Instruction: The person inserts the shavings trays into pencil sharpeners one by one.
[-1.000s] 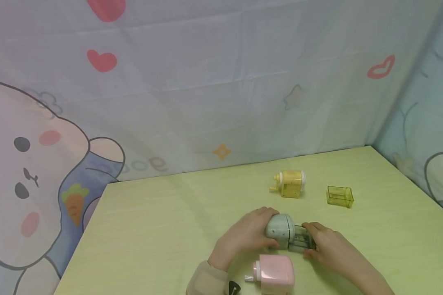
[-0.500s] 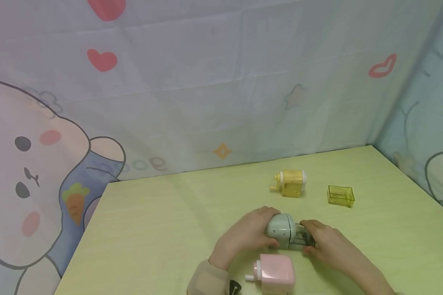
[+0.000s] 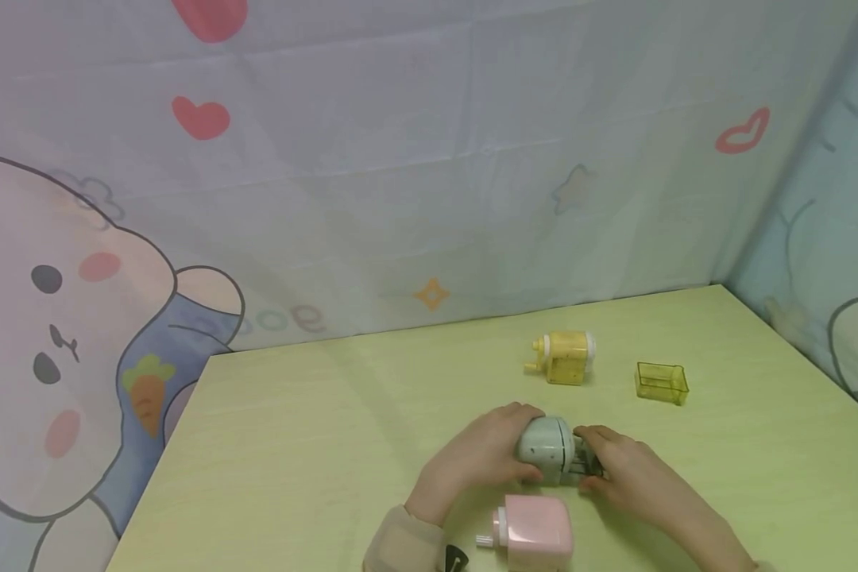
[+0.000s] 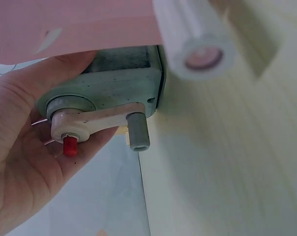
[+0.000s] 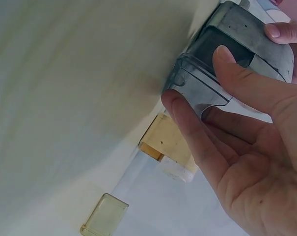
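Note:
A grey-green hand-crank pencil sharpener [image 3: 546, 446] lies on the table between both hands. My left hand [image 3: 488, 446] grips its crank side, thumb on one face and fingers on the opposite one; the crank with its red tip [image 4: 69, 146] shows in the left wrist view. At the other end, my right hand [image 3: 632, 477] pinches the clear shavings drawer [image 5: 195, 88] between thumb and fingers. The drawer sits partly inside the sharpener body, a short length of it showing. A pink pencil sharpener [image 3: 539, 531] stands just in front of the left hand.
Behind the hands stands a yellow pencil sharpener [image 3: 566, 357], its crank pointing left. To its right lies a clear yellow shavings drawer [image 3: 661, 383]. The pale green table [image 3: 314, 445] ends at a printed cloth backdrop [image 3: 372, 199].
My right hand has moved left, pushing the clear drawer further into the grey-green sharpener. My left hand has stayed almost still, holding the body.

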A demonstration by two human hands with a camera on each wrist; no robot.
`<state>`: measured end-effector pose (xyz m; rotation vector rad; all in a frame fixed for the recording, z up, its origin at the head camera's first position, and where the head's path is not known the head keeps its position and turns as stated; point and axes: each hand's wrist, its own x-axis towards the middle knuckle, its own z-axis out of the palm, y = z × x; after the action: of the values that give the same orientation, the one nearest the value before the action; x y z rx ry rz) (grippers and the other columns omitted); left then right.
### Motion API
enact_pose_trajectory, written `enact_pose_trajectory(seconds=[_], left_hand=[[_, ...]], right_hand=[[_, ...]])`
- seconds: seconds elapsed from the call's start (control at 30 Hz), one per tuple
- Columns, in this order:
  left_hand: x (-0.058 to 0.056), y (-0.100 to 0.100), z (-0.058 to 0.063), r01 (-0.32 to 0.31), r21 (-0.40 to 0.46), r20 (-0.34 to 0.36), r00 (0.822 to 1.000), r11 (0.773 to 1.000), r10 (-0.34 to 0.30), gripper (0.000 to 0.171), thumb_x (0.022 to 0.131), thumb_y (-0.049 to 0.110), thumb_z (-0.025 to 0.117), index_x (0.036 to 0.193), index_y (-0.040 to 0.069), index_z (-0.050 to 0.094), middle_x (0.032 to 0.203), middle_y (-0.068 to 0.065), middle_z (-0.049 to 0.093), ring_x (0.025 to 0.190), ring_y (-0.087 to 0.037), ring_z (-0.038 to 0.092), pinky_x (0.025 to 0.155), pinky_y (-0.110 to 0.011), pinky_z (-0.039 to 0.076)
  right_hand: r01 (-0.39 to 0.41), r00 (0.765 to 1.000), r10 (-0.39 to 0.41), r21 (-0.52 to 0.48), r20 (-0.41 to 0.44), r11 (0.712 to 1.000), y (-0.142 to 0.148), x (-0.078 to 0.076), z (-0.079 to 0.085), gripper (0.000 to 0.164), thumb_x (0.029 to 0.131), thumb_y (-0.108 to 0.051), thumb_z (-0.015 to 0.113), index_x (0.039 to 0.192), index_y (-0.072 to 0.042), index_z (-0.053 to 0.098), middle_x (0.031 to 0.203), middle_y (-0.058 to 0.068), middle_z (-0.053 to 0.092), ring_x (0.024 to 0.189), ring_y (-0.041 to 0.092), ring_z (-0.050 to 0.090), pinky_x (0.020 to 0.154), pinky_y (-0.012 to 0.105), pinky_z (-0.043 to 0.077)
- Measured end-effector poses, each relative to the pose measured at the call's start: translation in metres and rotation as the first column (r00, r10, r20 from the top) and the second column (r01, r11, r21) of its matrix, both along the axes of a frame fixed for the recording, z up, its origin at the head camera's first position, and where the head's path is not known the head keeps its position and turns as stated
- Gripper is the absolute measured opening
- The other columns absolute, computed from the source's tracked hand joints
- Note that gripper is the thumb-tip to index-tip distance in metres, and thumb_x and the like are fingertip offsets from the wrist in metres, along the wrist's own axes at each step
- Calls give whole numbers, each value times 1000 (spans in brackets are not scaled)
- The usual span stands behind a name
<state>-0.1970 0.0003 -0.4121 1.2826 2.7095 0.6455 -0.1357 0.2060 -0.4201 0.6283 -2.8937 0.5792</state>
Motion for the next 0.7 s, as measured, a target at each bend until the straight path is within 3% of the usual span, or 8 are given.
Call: enact_pose_trajectory(seconds=[0.7], left_hand=[[2, 0, 1, -1, -11, -35, 999, 1000, 0, 69, 67, 33, 76, 125, 11, 45, 115, 0, 57, 94, -4, 48, 84, -21, 46]], right_hand=[[-36, 999, 36, -15, -34, 999, -3, -4, -1, 55, 64, -15, 77, 108, 8, 55, 106, 22, 61, 89, 31, 58, 73, 46, 54]])
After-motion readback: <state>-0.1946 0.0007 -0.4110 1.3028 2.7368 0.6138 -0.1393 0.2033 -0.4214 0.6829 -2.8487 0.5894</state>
